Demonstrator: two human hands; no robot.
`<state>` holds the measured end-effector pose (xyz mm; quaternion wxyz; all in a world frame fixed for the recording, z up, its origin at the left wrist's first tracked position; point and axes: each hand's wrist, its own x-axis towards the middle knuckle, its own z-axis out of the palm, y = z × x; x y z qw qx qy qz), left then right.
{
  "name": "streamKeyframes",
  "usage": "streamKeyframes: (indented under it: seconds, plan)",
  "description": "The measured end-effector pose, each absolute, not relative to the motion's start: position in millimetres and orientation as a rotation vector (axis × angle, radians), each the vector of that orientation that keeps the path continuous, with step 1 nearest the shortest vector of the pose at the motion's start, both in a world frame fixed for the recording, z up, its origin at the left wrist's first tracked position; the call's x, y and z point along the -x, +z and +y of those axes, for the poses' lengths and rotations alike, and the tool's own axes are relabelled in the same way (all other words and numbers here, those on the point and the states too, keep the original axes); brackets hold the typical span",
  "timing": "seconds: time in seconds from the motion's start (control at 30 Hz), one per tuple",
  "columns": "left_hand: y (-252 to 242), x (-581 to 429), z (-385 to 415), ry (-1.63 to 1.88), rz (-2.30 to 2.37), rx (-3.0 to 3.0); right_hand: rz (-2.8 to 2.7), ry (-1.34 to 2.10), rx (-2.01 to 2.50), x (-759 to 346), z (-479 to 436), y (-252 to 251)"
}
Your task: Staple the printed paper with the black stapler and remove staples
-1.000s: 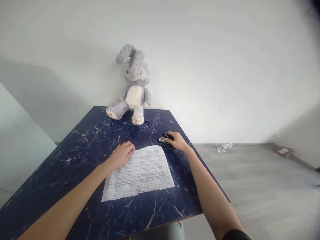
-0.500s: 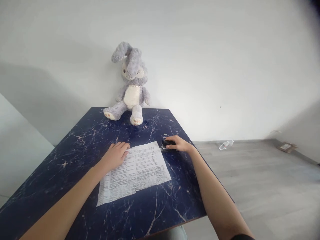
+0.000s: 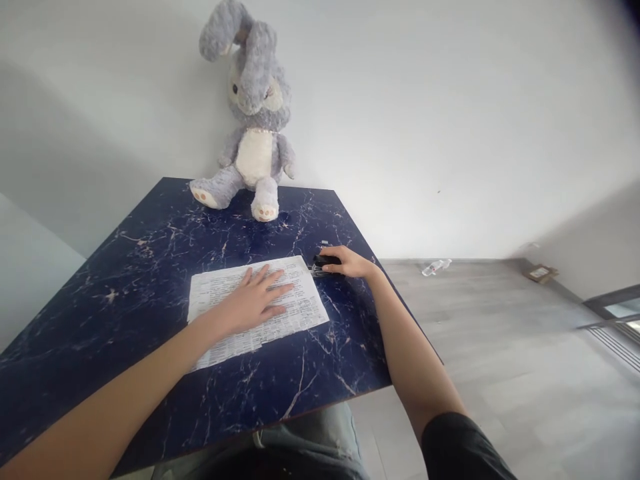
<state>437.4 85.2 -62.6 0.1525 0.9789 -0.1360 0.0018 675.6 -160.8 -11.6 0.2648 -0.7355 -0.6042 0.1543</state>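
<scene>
Printed sheets of paper (image 3: 300,303) lie on the dark blue marbled table (image 3: 150,260); how many are stacked I cannot tell. My left hand (image 3: 255,297) rests flat on the paper with its fingers spread. At the paper's upper right corner is a black stapler (image 3: 327,260), lying on the table with its front end at the sheet's edge. My right hand (image 3: 350,261) is wrapped over the stapler, thumb on the near side and fingers on the far side. Whether the paper sits between the stapler's jaws is too small to tell.
A grey plush rabbit (image 3: 255,147) sits at the table's far edge against the wall. Just beyond the stapler lies a small pale object (image 3: 325,243). On the floor to the right are a clear plastic item (image 3: 436,267) and a brown package (image 3: 540,273).
My left hand has moved from the paper's upper left edge to its middle, fingers now spread. My right hand keeps hold of the stapler at the corner. The view has tilted downward.
</scene>
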Motion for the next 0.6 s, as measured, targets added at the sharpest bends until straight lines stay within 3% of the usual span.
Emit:
streamKeyframes:
  seconds: [0.6]
  plan:
    - [-59, -437, 86, -0.02, -0.474, -2.718, -1.727, 0.371, 2.018, -647, -140, -9]
